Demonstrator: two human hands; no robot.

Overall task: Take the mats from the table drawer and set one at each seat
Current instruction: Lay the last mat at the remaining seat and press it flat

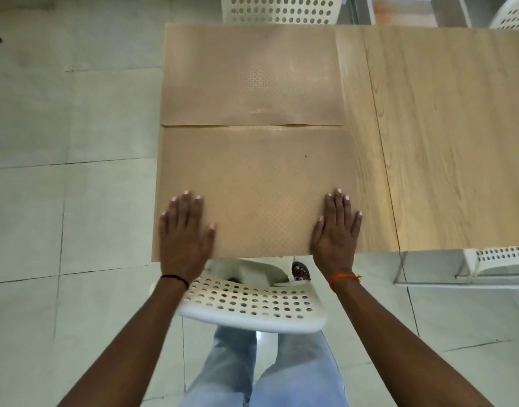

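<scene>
A: where are the hands?
B: left hand (185,230) at 7 o'clock, right hand (337,227) at 5, both palm-down, flat, fingers spread and pointing to 12.
A: arms?
B: bare, stretched straight forward, a band on each wrist.

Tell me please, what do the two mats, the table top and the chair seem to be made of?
Near mat and far mat: probably thin vinyl or plastic sheet, tan, semi-gloss; an embossed dot pattern catches the light.
Table top: pale wood or wood-look laminate, matte; grain lines and a seam show.
Chair: likely moulded plastic, white and smooth, with punched round holes.
</scene>
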